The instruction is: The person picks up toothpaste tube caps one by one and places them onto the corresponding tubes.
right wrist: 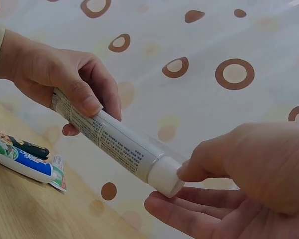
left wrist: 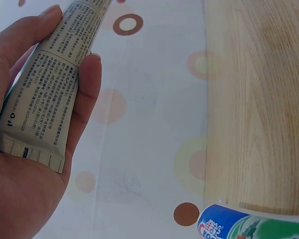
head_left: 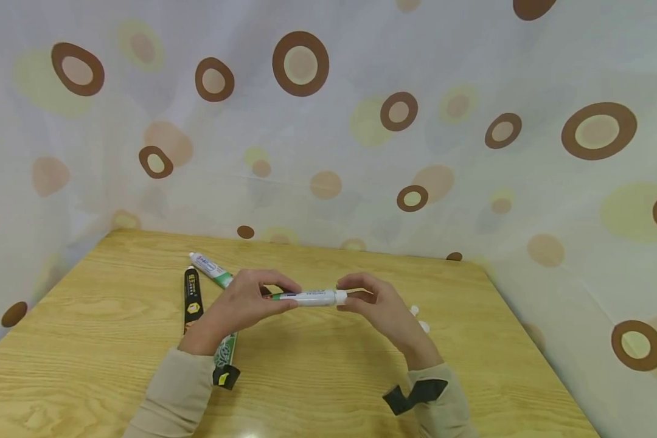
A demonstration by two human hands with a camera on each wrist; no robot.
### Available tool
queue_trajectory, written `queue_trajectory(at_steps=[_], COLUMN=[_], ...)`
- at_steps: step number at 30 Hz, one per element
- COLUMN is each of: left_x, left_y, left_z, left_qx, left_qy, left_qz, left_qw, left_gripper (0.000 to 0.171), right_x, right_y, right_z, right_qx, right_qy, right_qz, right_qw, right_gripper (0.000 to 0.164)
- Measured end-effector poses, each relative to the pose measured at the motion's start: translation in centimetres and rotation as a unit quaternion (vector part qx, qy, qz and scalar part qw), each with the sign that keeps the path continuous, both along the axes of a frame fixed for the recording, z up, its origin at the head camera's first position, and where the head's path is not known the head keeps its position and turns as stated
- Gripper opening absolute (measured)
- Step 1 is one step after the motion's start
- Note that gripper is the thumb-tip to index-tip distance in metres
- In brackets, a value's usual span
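My left hand holds a white toothpaste tube level above the table, thumb and fingers on either side of its body. In the left wrist view the tube's crimped end lies by the palm, and small print covers its side. At the tube's other end is a white cap. My right hand has this cap between thumb and fingers, the thumb tip touching it. From the frames I cannot tell whether the cap is loose on the neck.
On the left of the wooden table lie a black tube, a white and green tube and a green tube partly hidden by my left wrist. Small white pieces lie beyond my right wrist. A patterned cloth hangs behind.
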State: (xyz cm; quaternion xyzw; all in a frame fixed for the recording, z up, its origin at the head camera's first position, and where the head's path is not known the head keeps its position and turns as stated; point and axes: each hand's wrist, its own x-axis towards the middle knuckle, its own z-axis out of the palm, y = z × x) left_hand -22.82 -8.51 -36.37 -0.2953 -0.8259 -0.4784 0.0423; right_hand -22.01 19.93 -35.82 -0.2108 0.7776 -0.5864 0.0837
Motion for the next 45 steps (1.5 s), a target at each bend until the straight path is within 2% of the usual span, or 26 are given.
queue_trajectory(at_steps=[4,13,21,27,30,38,45], left_x=[-0.12,-0.05,-0.08,-0.08,0.01,0.05,0.05], left_y=[0.0,0.06,0.34,0.43,0.47,0.56,0.44], left_z=[0.08,0.05,0.0,0.13,0.11,0.03,0.14], left_qx=[0.004,0.013,0.001,-0.007,-0.007,-0.011,-0.012], left_qy=[0.0,-0.001,-0.019,-0.025,-0.024,-0.02,-0.013], left_qz=[-0.002,-0.011,-0.02,-0.022,-0.022,-0.017,-0.019], left_qw=[1.0,0.9999,0.9996,0.9994,0.9994,0.9996,0.9997], left_gripper=[0.018,0.019,0.025,0.027,0.026,0.024,0.025], right_x=[-0.21,-0.1,0.09,-0.07,-0.08,-0.07,-0.15], right_y=[0.03,-0.2,-0.11,-0.04,-0.06,0.06,0.0], right_z=[-0.01,0.06,0.36,0.2,0.03,-0.11,-0.11], right_qx=[-0.009,0.017,0.007,-0.026,-0.02,0.018,-0.024], right_qy=[-0.004,0.029,0.021,0.003,0.004,0.052,0.027], right_qz=[0.001,0.003,-0.013,-0.009,-0.006,0.009,0.012], right_qw=[1.0,0.999,1.0,1.0,1.0,0.998,0.999], right_gripper=[0.031,0.03,0.026,0.028,0.03,0.03,0.029])
